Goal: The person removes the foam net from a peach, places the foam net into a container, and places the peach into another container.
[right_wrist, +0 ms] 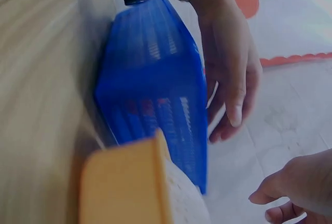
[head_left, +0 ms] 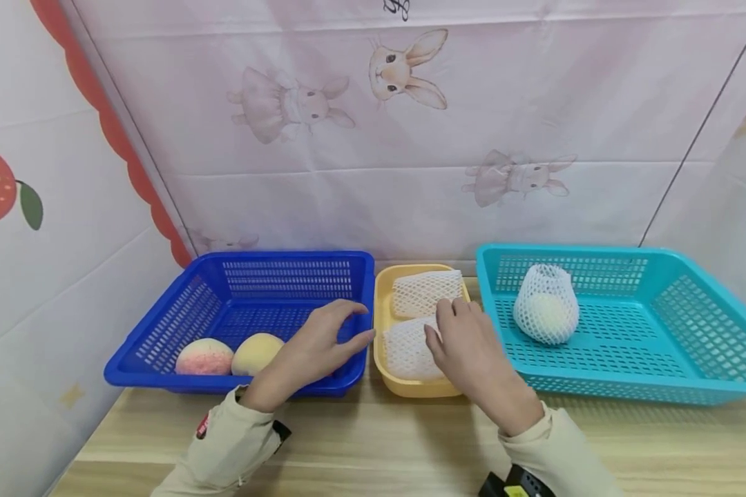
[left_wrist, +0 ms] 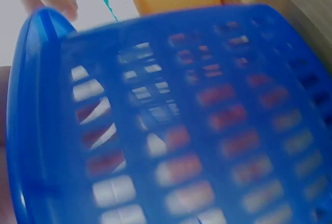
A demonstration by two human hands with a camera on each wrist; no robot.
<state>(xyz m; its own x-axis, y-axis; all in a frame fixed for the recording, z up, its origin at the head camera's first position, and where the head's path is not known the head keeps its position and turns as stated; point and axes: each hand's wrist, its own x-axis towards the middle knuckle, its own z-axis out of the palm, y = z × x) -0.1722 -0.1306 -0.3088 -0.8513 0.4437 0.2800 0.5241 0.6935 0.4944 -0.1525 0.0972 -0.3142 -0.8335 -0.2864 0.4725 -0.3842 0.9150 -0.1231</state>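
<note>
My left hand (head_left: 313, 348) hovers over the right side of the blue basket (head_left: 161, 379), thumb and fingers spread, holding nothing. Below it lie a pink-and-cream peach (head_left: 204, 357) and a pale yellow round fruit (head_left: 257, 353), partly covered by the wrist. My right hand (head_left: 472, 348) is over the yellow container (head_left: 385, 376), fingers loosely bent beside the nearer white foam fruit net (head_left: 409, 348). In the right wrist view a gap shows between this hand's thumb and fingers (right_wrist: 282, 212). A second foam net (head_left: 425, 291) lies behind, in the same container.
On the right stands a teal basket (head_left: 622, 324) with a pale fruit in a foam net (head_left: 546, 304) at its left. All three containers stand side by side on a wooden table (head_left: 385, 455), close to a rabbit-printed wall cloth (head_left: 410, 200).
</note>
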